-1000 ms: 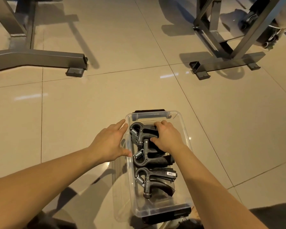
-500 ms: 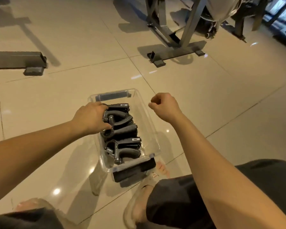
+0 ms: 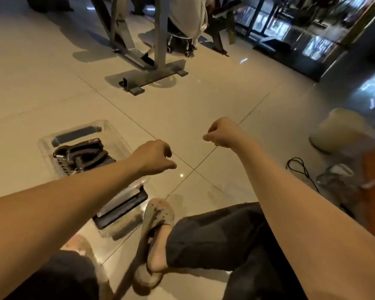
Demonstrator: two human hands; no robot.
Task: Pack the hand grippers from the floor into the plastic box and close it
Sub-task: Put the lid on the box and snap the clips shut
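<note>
On floor: plastic box (image 3: 117, 135) long axis near-to-far | hand grippers (image 3: 82, 156) inside

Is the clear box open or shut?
Open. The plastic box has no lid on top, and the dark hand grippers lie uncovered inside it.

A gym or fitness room is indicated. A glossy floor of large pale tiles (image 3: 204, 109) is laid throughout, with reflections of lamps on it. At the far middle, a grey steel equipment frame (image 3: 152, 68) with angled uprights and a flat foot bar on rubber pads is seen standing on the tiles. Dark hand grippers (image 3: 80, 156) with coiled springs are gathered in a clear plastic box (image 3: 115, 135) at the near left. At the far right, glass panels in dark frames (image 3: 290, 29) are seen, blurred. A black cable (image 3: 301, 169) is lying at the right.
</note>
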